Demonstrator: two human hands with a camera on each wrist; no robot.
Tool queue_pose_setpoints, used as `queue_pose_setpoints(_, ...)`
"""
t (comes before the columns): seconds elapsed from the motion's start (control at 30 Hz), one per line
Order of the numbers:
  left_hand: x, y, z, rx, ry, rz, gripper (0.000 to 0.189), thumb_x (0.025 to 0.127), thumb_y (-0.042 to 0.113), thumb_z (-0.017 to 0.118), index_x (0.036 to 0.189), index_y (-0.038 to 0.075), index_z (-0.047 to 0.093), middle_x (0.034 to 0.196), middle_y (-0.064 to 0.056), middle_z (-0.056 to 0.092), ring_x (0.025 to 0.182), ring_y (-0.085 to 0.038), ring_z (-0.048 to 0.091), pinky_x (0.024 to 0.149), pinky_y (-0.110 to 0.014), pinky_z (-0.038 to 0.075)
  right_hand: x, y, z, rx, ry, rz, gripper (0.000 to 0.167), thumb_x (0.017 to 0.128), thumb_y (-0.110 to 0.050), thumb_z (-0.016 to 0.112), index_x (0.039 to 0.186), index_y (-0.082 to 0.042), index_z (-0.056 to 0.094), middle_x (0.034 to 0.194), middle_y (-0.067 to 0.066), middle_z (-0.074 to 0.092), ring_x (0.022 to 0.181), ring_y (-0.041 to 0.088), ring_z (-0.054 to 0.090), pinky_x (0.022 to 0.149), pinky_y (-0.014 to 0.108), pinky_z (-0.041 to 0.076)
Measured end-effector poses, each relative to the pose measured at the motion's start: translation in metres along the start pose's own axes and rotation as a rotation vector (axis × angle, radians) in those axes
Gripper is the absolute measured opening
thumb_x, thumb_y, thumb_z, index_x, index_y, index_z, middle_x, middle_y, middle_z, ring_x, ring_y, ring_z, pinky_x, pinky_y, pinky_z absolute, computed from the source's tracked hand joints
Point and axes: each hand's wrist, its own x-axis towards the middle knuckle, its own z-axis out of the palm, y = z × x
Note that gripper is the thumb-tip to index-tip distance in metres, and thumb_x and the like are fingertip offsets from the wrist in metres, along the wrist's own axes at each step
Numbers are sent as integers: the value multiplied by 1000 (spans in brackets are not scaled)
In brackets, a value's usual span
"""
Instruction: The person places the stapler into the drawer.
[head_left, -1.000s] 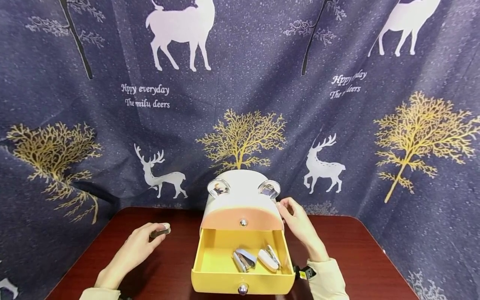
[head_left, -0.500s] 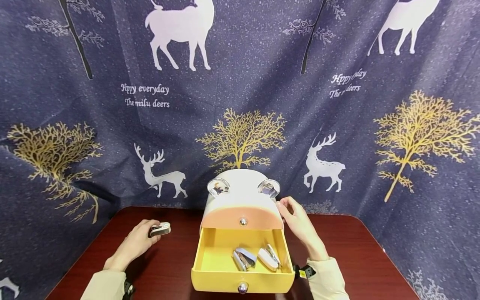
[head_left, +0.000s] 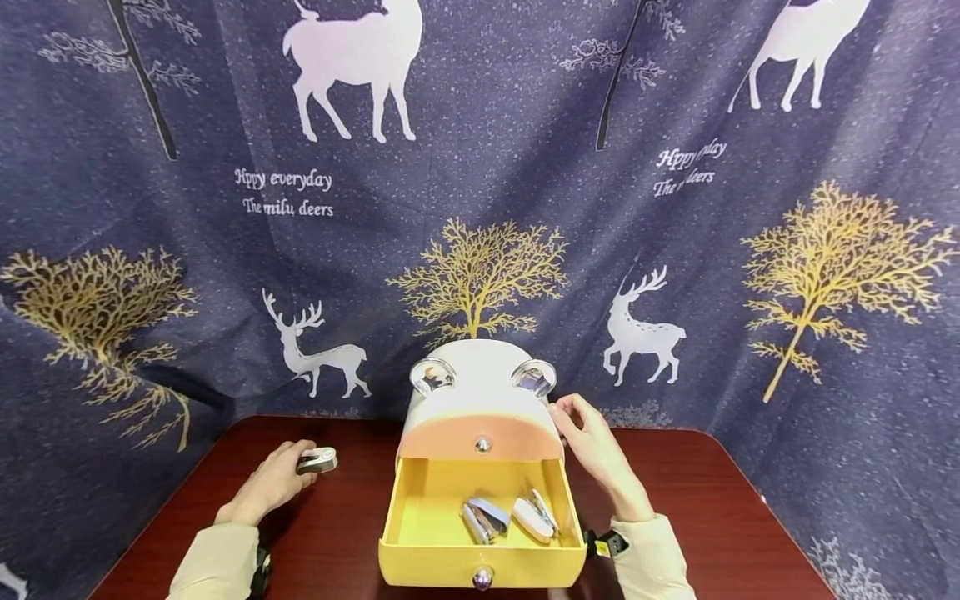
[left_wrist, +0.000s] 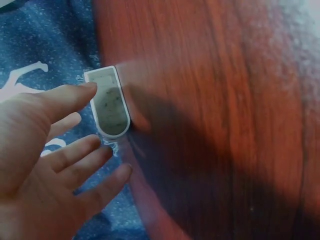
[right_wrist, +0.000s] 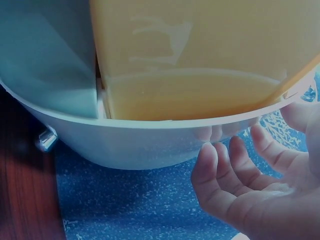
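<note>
My left hand (head_left: 272,478) pinches a small stapler (head_left: 318,460) over the left part of the table. In the left wrist view its pale, round-ended underside (left_wrist: 111,107) faces the camera, with the thumb on it and the other fingers spread apart. My right hand (head_left: 596,446) touches the right side of a white, frog-shaped drawer box (head_left: 480,379), fingertips at its wall (right_wrist: 145,145) in the right wrist view. The box's yellow lower drawer (head_left: 420,562) is pulled out. Inside lie a lilac stapler (head_left: 492,515) and a white stapler (head_left: 534,521).
The box stands on a dark red wooden table (head_left: 352,517). Its peach upper drawer (head_left: 442,439) is closed and has a silver knob (head_left: 483,445). A blue cloth (head_left: 480,275) with deer and trees hangs behind the table.
My left hand has shifted slightly left and turned with the stapler, so more of the stapler's pale top shows. My right hand stays at the box's side.
</note>
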Motion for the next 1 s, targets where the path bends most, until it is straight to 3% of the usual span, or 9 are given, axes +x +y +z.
queue_pose_setpoints(0.3, 2, -8, 5, 16, -47, -48, 50, 74, 4, 78, 118, -5, 58, 102, -22, 57, 93, -40, 58, 80, -55, 47, 1, 1, 2, -13, 3, -6, 21, 99, -27, 59, 101, -6, 59, 85, 8, 55, 77, 19, 58, 70, 44, 54)
queue_pose_setpoints(0.63, 7, -14, 9, 31, -53, -73, 46, 75, 8, 79, 115, -1, 58, 98, -20, 57, 89, -39, 59, 75, -54, 48, 0, 2, 1, 0, 3, 11, 20, 100, -24, 59, 102, -3, 59, 83, 8, 54, 76, 16, 57, 69, 39, 54)
queue_pose_setpoints(0.93, 12, -16, 8, 30, -67, -61, 48, 73, 7, 80, 115, -3, 57, 98, -20, 58, 89, -39, 59, 76, -54, 48, -11, -35, -2, -4, -22, 11, 14, 100, -11, 55, 103, 3, 57, 84, 10, 54, 75, 14, 55, 68, 33, 53)
queue_pose_setpoints(1.0, 12, -16, 8, 35, -71, -64, 50, 73, 7, 80, 116, -4, 57, 98, -21, 58, 90, -39, 59, 76, -54, 48, -8, -27, -1, 0, -18, 14, 14, 101, -12, 55, 103, 2, 58, 85, 11, 55, 75, 15, 56, 68, 33, 53)
